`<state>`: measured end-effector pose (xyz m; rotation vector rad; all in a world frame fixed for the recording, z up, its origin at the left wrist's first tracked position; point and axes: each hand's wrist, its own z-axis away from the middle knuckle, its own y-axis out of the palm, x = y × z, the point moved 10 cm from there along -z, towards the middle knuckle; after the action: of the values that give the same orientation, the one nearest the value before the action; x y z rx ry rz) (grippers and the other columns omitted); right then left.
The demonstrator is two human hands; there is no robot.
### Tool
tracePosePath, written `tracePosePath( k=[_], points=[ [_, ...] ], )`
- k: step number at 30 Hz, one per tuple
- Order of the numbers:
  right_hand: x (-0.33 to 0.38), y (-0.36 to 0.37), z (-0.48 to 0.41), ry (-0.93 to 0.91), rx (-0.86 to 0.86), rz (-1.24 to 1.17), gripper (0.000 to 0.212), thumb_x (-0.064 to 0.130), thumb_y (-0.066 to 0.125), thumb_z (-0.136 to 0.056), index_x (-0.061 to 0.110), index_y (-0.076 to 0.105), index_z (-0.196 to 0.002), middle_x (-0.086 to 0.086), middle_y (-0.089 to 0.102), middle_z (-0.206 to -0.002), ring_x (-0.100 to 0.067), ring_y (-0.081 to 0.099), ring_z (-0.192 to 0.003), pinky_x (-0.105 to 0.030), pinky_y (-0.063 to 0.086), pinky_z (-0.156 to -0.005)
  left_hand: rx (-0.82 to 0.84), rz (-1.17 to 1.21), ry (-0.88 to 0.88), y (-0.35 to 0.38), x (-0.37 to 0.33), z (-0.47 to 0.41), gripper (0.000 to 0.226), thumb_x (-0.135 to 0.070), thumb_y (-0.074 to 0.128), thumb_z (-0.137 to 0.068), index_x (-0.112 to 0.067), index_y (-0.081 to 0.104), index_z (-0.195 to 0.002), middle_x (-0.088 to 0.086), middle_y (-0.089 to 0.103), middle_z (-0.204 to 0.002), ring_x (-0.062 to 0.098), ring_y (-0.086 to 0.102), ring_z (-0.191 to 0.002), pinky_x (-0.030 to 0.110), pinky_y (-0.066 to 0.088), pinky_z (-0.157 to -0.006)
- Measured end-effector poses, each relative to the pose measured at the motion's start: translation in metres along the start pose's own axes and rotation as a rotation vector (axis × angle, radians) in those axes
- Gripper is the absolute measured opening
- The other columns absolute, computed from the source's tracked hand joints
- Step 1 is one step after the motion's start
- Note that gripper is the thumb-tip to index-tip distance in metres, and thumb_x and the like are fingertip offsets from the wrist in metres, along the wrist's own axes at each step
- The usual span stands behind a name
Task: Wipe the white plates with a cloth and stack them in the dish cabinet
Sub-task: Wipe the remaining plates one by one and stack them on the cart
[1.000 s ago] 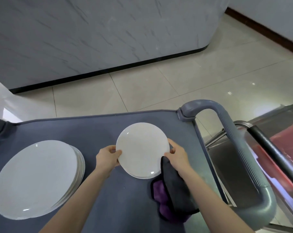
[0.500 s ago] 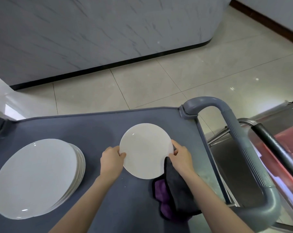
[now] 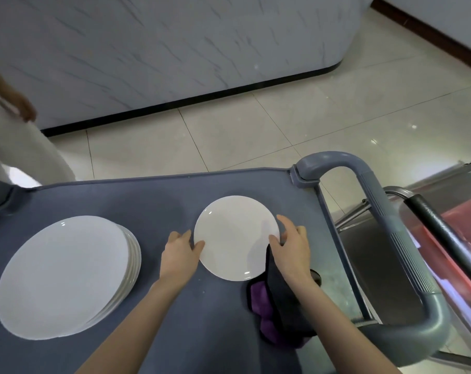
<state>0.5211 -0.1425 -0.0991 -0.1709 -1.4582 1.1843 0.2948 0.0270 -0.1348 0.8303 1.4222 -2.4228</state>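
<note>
Cart top [image 3: 148, 201]: hands [image 3: 179, 252] [image 3: 291, 251] apparently grip opposite plate [image 3: 234, 238] edges.

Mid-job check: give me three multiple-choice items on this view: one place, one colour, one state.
1. The stack of plates sits: A on the floor; B in a sink; C on the cart, left side.
2. The cloth shows folds of: A purple; B yellow; C green.
3. The small plate is: A lying untouched; B held by left hand and right hand; C in a rack.
C: it rests left of the hands. A: purple shows below the right wrist. B: both hands grip opposite edges.
</note>
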Motion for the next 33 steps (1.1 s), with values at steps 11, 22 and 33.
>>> tracePosePath(
  k=[11,22,33],
  points=[
    [0.147,0.077,0.082,-0.273,0.377,-0.362,0.021,0.016,0.069,-0.088,0.032,0.068,-0.103,0.006,0.059,-0.084,-0.006,0.055,-0.075,-0.01,0.042,-0.073,-0.343,0.357,0.035,-0.135,0.062,0.062,0.018,-0.018,0.062,-0.097,-0.026,0.073,-0.108,-0.005,0.07,-0.079,0.018,0.069,-0.074,0.036,0.054,-0.079],
    [0.188,0.186,0.117,-0.159,0.55,-0.194,0.032,0.023,0.073,-0.087,0.02,0.06,-0.116,0.01,0.058,-0.087,-0.013,0.059,-0.089,-0.024,0.043,-0.078,-0.605,0.162,-0.214,-0.223,0.211,0.099,0.04,-0.014,0.072,-0.087,-0.019,0.066,-0.126,0.002,0.052,-0.118,0.026,0.055,-0.112,0.032,0.04,-0.086],
    [0.186,0.199,0.117,-0.029,0.482,-0.234,0.026,0.019,0.075,-0.083,0.02,0.06,-0.104,0.005,0.061,-0.102,-0.015,0.061,-0.094,-0.024,0.043,-0.071,-0.444,0.43,-0.289,-0.226,0.241,0.08,0.034,-0.006,0.071,-0.08,-0.014,0.069,-0.114,-0.005,0.068,-0.089,0.02,0.063,-0.094,0.028,0.043,-0.081]
  ],
)
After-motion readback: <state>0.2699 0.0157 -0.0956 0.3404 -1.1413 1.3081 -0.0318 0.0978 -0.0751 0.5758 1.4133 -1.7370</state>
